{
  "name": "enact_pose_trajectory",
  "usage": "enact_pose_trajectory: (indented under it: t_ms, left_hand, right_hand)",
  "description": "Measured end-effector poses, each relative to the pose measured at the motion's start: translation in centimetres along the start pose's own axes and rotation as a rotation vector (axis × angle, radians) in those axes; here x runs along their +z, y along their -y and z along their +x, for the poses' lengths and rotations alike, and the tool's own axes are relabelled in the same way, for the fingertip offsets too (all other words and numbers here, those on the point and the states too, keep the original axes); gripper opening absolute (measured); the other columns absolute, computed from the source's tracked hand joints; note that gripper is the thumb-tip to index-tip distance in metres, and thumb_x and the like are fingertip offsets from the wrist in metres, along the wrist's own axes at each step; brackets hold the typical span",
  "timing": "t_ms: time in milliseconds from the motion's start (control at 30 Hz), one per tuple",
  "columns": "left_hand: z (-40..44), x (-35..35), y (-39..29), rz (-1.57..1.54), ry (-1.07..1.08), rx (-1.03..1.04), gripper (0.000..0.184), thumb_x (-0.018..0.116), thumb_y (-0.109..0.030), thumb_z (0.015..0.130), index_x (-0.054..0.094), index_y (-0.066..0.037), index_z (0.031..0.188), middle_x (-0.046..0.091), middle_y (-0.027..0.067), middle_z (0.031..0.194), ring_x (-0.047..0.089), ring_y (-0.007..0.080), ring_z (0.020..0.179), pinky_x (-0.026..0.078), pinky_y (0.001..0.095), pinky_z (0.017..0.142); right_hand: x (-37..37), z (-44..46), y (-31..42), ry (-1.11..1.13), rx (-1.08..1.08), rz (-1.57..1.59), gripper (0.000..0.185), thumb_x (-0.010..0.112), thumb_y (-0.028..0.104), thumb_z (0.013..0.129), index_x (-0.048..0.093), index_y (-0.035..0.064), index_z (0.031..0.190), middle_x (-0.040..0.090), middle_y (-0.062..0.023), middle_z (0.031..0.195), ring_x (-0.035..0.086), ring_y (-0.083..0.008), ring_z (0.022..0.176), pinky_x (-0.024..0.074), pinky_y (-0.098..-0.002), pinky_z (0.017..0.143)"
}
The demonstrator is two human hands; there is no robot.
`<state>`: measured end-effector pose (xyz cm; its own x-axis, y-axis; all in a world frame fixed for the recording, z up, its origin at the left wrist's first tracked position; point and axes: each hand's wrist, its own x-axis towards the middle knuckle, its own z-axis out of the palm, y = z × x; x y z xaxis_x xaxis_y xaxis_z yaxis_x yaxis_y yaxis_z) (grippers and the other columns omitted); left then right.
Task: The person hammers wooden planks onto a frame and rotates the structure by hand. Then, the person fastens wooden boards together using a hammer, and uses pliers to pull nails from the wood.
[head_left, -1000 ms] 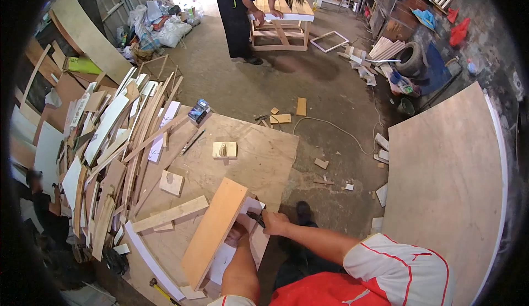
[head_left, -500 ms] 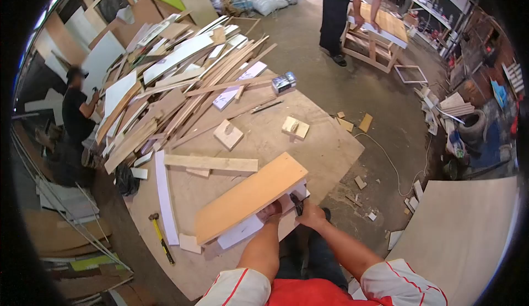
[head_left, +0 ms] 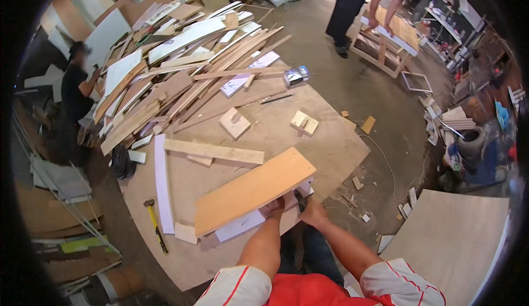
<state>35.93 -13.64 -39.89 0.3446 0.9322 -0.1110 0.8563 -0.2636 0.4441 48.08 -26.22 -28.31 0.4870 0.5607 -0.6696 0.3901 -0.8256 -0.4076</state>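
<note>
An orange-brown wooden board (head_left: 255, 190) lies slanted in front of me, with a white board (head_left: 239, 226) below its near edge. My left hand (head_left: 273, 208) reaches in under the near edge of the orange-brown board; its fingers are largely hidden there. Close to the right end of the boards, my right hand (head_left: 313, 212) is wrapped round a dark tool (head_left: 300, 197), whose tip points at the board's end. What kind of tool it is cannot be made out.
A plywood sheet (head_left: 286, 107) carries small wooden blocks, a long strip and a hammer (head_left: 156, 226). Scrap wood (head_left: 182, 80) is heaped at the back left. One person (head_left: 77, 85) crouches at the left; another (head_left: 374, 3) bends over a wooden frame (head_left: 380, 47).
The view has swung left, so the scene has shifted right in the picture. Both hands remain beside the boards, and the dark tool is still in my right hand.
</note>
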Motion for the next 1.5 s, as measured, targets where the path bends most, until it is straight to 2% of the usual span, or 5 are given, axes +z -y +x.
enact_pose_trajectory:
  t_ms: [367,567,867,1167,1500]
  left_hand:
    - [1.4,-0.7,-0.4,0.11,0.086,-0.001,0.045,0.05,-0.041,0.098,0.067,-0.014,0.129,0.069,0.0109,0.131,0.063,0.0342,0.123,0.05,0.0524,0.099]
    - [1.1,-0.3,-0.3,0.111,0.072,0.003,0.045,0.05,-0.041,0.098,0.067,-0.015,0.129,0.069,0.0111,0.131,0.063,0.0343,0.123,0.05,0.0523,0.099]
    - [1.5,-0.4,-0.7,0.144,0.088,0.05,0.045,0.05,-0.041,0.098,0.067,-0.015,0.13,0.069,0.0113,0.132,0.063,0.0344,0.124,0.05,0.0523,0.1]
    - [1.5,0.3,-1.3,0.179,0.087,0.069,0.045,0.05,-0.041,0.098,0.067,-0.015,0.13,0.068,0.0116,0.133,0.063,0.0346,0.124,0.049,0.0522,0.101]
    - [1.3,0.6,-1.2,0.209,0.074,0.077,0.045,0.05,-0.041,0.098,0.067,-0.015,0.131,0.068,0.0118,0.133,0.062,0.0347,0.125,0.049,0.0522,0.101]
  right_hand:
    - [1.3,-0.8,-0.6,-0.123,0.003,-0.034,0.081,0.073,0.026,0.076,0.037,-0.0003,0.144,0.066,-0.0291,0.118,0.067,-0.0477,0.11,0.055,-0.0534,0.094]
    - [3.4,0.6,-1.6,-0.269,-0.03,-0.259,0.058,0.073,0.024,0.081,0.05,0.0053,0.13,0.06,-0.0224,0.117,0.066,-0.0432,0.111,0.0563,-0.0552,0.087]
    - [2.9,0.6,-1.2,-0.168,-0.03,-0.286,0.041,0.063,0.018,0.087,0.049,0.0011,0.122,0.067,-0.0257,0.109,0.072,-0.0446,0.098,0.0605,-0.0526,0.079]
    - [0.6,-1.1,0.0,-0.048,0.018,-0.129,0.05,0.064,0.014,0.085,0.048,0.0019,0.131,0.069,-0.0257,0.116,0.07,-0.044,0.106,0.0582,-0.0533,0.089]
    - [2.8,-0.9,-0.7,-0.174,-0.027,-0.107,0.05,0.068,0.015,0.082,0.046,0.0013,0.125,0.064,-0.0289,0.114,0.071,-0.047,0.099,0.0598,-0.0541,0.083]
